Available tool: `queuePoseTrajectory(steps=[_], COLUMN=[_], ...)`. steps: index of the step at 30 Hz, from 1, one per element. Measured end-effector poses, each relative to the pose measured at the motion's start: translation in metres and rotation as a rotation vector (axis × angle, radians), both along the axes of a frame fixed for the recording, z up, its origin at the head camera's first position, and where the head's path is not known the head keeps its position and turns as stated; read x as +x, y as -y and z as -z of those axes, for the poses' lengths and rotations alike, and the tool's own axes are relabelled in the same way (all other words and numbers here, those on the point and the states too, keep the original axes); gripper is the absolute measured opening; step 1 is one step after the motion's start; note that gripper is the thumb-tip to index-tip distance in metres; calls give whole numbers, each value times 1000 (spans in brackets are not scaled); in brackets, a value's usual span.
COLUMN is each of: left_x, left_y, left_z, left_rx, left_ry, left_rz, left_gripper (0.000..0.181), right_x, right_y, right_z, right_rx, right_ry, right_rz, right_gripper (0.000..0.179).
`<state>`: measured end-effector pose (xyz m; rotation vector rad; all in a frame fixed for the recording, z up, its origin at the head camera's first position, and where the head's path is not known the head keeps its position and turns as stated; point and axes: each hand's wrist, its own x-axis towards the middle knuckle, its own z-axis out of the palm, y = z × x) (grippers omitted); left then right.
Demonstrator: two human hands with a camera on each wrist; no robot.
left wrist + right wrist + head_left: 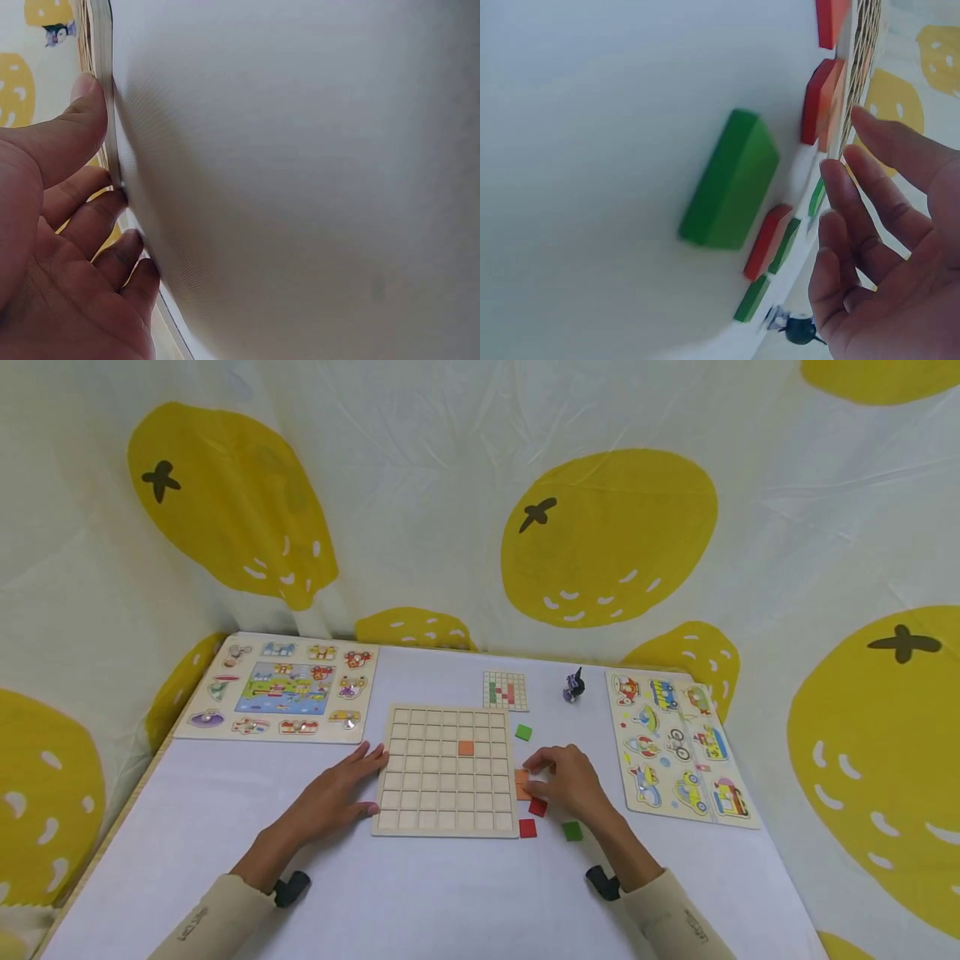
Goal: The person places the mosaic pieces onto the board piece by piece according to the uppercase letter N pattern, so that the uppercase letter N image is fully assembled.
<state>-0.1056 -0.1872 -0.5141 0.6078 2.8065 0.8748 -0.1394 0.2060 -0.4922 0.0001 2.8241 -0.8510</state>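
A square wooden grid board (446, 836) lies in the middle, with one orange tile (466, 748) in a cell of it. My left hand (337, 789) touches the board's left edge with spread fingers; in the left wrist view, its fingertips (135, 241) meet the rim. Just off the board's right edge, my right hand (567, 783) reaches over two loose orange tiles (522, 792), thumb and fingers apart. In the right wrist view the fingers are loosely bent, nothing between them, close to an orange tile (831, 112). Red tiles (537, 807) and a green tile (572, 832) lie near that hand.
A small pattern card (495, 678) lies behind the board, beside a dark figurine (573, 685). Another green tile (523, 732) lies right of the board. Wooden picture puzzles stand flat at the far left (202, 693) and the right (667, 760). A lemon-print curtain (420, 527) hangs behind.
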Motion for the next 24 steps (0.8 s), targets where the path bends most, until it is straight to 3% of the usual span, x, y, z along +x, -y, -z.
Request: queuePoseTrajectory(steps=[5,13,24], left_x=[1,1,1], left_y=[1,1,0], left_z=[0,0,-1], left_rx=[-1,-2,-4], left_ry=[-6,16,17], left_rz=[1,0,-6], left_gripper=[88,87,88], right_x=[1,-1,-4], right_y=[-3,0,3], right_z=[5,11,9], right_rx=[-5,9,12], right_ry=[11,-65,-58], right_rz=[-16,-36,-35], right_gripper=[21,20,11])
